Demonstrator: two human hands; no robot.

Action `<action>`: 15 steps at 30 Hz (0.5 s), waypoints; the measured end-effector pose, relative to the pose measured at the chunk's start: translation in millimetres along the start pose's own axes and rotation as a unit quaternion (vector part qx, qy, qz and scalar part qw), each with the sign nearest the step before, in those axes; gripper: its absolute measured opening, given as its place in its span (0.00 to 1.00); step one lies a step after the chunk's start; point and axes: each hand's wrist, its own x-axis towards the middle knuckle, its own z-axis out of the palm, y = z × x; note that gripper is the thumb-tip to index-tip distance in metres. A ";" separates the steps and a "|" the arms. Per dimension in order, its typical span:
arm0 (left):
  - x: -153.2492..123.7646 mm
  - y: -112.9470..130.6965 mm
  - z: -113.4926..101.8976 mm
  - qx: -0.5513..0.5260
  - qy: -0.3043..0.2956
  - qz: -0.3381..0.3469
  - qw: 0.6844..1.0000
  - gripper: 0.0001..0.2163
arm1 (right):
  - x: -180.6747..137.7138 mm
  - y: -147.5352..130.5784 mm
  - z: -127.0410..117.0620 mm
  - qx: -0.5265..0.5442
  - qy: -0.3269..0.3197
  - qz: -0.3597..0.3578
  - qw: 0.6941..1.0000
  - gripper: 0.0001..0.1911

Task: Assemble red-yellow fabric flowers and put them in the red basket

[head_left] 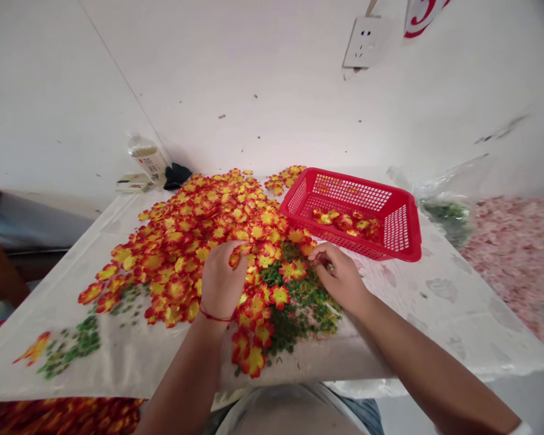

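A large heap of red-and-yellow fabric flowers (185, 254) covers the middle of a white sheet-covered table (417, 314). My left hand (222, 281), with a red string around its wrist, pinches the edge of one flower (236, 257) at the heap's near side. My right hand (338, 278) has its fingertips closed on a small pale piece, too small to identify, above a pile of green leaf-like bits (299, 317). A red plastic basket (392, 208) stands just beyond that hand, with several flowers (347, 223) lying in it.
A bottle (148, 158) and a black item (176, 176) stand at the table's far end, below a wall socket (365, 42). A plastic bag of green bits (448, 211) and a pink heap (517, 254) lie to the right. Red flowers (58, 417) lie below the near-left edge.
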 end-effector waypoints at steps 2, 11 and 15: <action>0.3 -7.2 5.0 0.048 -0.005 0.015 0.999 0.16 | 0.0 -0.6 -0.5 -0.002 0.001 0.001 1.000 0.13; -2.0 -16.9 21.0 0.208 -0.042 -0.017 0.977 0.28 | -0.1 -2.5 -1.3 -0.005 0.004 -0.006 1.000 0.12; -5.4 -15.5 31.8 0.250 -0.095 -0.020 0.963 0.35 | -1.9 -3.7 -1.7 -0.008 -0.005 -0.010 1.000 0.13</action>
